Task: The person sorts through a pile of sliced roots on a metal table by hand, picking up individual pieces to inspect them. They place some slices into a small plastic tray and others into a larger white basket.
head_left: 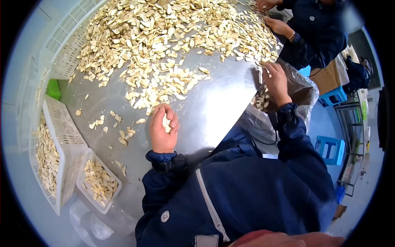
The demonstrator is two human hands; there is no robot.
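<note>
Pale dried slices lie in a large heap across the metal table. My left hand is curled round some pale slices near the heap's lower tip, palm up. At the table's right edge, above a bin lined with clear plastic, is my right hand. Its fingers are bent, and whether they hold a small piece I cannot make out. Darker bits show inside the bin below it.
A white perforated crate and a small white tray, both with slices, stand at the left. A green basket is behind them. A co-worker's hand is at the heap's far right. Blue stools stand on the floor.
</note>
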